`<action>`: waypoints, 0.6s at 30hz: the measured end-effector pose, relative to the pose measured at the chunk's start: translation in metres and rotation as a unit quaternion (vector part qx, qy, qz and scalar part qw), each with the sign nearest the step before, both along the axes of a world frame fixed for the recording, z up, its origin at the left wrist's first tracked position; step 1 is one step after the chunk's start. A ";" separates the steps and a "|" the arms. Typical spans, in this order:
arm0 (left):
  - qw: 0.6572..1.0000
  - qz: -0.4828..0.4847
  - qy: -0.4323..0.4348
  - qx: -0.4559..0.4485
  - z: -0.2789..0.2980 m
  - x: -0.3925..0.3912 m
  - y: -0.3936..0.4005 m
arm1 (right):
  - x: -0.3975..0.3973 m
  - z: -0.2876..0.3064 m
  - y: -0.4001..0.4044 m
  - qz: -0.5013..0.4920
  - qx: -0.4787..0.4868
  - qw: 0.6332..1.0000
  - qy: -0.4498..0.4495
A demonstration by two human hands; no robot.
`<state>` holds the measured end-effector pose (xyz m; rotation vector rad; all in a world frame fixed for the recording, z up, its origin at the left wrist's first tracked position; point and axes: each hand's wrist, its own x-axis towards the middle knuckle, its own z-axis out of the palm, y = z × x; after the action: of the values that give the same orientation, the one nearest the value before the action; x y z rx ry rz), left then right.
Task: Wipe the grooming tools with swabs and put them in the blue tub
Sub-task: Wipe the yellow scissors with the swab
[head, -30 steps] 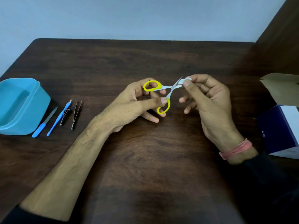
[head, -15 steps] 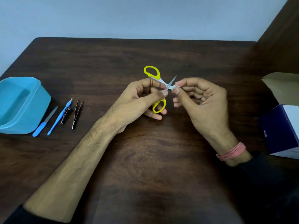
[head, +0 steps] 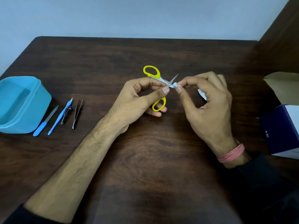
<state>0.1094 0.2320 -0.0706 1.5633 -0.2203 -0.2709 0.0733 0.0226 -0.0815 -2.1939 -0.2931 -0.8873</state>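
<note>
surface: dark wood table (head: pixel 145 159), pale wall behind, darker wood panel at far right.
left hand: left hand (head: pixel 137 97) grips the yellow-handled scissors (head: pixel 157 78) held up over the table middle, thumb and fingers pinching near the pivot, a lower finger through the bottom loop. Blades are spread.
right hand: right hand (head: pixel 208 101) pinches a small white swab (head: pixel 175 85) and presses it on a blade just past the pivot. A white scrap (wrapper?) pokes out behind its fingers, can't tell what it is.
hands: close together, almost fingertip to fingertip, each clamped on its own item.
step: I'd say scissors are mid-wipe, first tool of the lot.
tub: blue tub (head: pixel 38 101) at far left edge, nothing visible inside from this angle.
queue: beside the tub, in a row on the table: blue-handled nail file (head: pixel 45 121), blue-handled pusher (head: pixel 60 117), nail clipper (head: pixel 66 113) touching the pusher, steel tweezers (head: pixel 77 113).
right side: navy-and-white box (head: pixel 281 131) and an open cardboard flap (head: pixel 281 84), well away from the tools.
risk 1: open blades next to fingertips. A slip of the swab along the edge could nick the right thumb or forefinger.
risk 2: if the left thumb squeezes, the blades close on the swab and shred it.
risk 3: swab is tiny and could drop.
counts: scissors 1, swab in hand 1, tools waiting 4, tub 1, boxes 2, hands 2.
</note>
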 end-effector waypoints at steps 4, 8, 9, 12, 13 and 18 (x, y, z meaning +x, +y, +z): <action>1.000 -0.002 -0.007 0.001 -0.001 -0.001 -0.001 | 0.001 -0.003 0.003 0.014 -0.051 0.999 -0.012; 1.000 0.020 -0.008 -0.006 -0.002 -0.001 -0.001 | 0.003 -0.004 -0.004 -0.002 -0.078 0.997 -0.011; 1.000 0.022 -0.007 -0.007 -0.002 -0.001 -0.001 | 0.003 -0.005 -0.006 -0.006 -0.084 0.996 -0.009; 1.000 0.004 -0.010 -0.001 -0.002 -0.001 -0.001 | 0.002 -0.004 -0.004 -0.001 -0.095 0.995 -0.008; 1.000 0.002 -0.011 -0.003 -0.002 -0.001 -0.001 | 0.002 -0.003 -0.002 0.004 -0.095 0.995 -0.012; 1.000 0.018 -0.005 -0.010 -0.003 0.000 -0.001 | 0.001 0.000 -0.002 0.011 -0.110 0.994 -0.010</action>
<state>0.1097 0.2314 -0.0736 1.5476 -0.2024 -0.2331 0.0740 0.0205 -0.0815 -2.3804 -0.4422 -0.9031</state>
